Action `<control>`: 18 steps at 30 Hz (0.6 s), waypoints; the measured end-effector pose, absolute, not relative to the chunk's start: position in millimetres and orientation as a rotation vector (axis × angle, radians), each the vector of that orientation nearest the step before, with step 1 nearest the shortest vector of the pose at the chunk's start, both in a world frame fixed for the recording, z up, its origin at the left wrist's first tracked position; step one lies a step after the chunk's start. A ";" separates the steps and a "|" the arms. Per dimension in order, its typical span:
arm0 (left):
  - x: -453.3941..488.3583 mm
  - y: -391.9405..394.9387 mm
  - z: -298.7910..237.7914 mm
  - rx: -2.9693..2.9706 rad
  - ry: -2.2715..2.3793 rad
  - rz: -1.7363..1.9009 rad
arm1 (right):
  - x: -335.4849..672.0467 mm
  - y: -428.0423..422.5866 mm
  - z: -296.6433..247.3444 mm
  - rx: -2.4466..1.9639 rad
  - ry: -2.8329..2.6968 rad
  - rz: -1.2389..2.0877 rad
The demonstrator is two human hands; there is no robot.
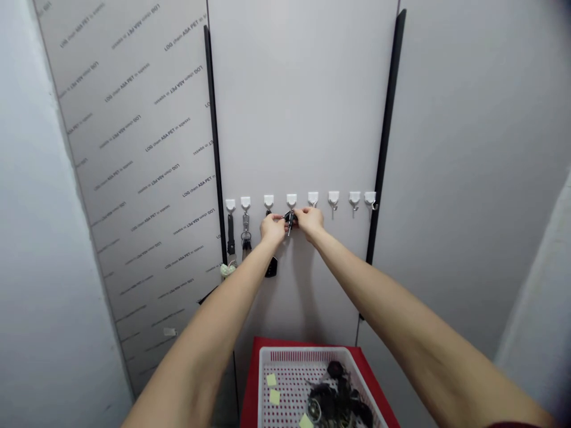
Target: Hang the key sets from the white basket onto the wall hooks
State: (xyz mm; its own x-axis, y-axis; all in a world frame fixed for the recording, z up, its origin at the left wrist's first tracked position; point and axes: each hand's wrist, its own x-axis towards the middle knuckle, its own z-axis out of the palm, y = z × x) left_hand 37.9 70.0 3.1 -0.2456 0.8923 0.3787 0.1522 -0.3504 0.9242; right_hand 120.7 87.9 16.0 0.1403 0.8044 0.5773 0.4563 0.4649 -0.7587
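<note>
A row of white wall hooks runs across the grey panel, and both my arms reach up to the fourth hook (291, 200). My left hand (272, 228) and my right hand (309, 221) are closed together on a dark key bunch (289, 220) right under that hook. Whether its ring sits on the hook is hidden by my fingers. The first hook (230, 205) bears a black strap key fob (231, 235). A metal keyring (245, 229) hangs from the second. Another dark key (271, 267) hangs below the third hook, partly behind my left wrist.
Several bare hooks (333, 198) continue to the right. Below, a white perforated basket (285, 356) on a red surface (250, 386) holds a pile of dark keys (339, 398) and yellow paper tags (271, 379). Black vertical strips (386, 131) edge the panel.
</note>
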 end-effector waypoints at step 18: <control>41.7 -26.0 -243.1 2.013 1.439 0.506 | 200.6 -30.4 -213.9 -1.531 -2.527 0.468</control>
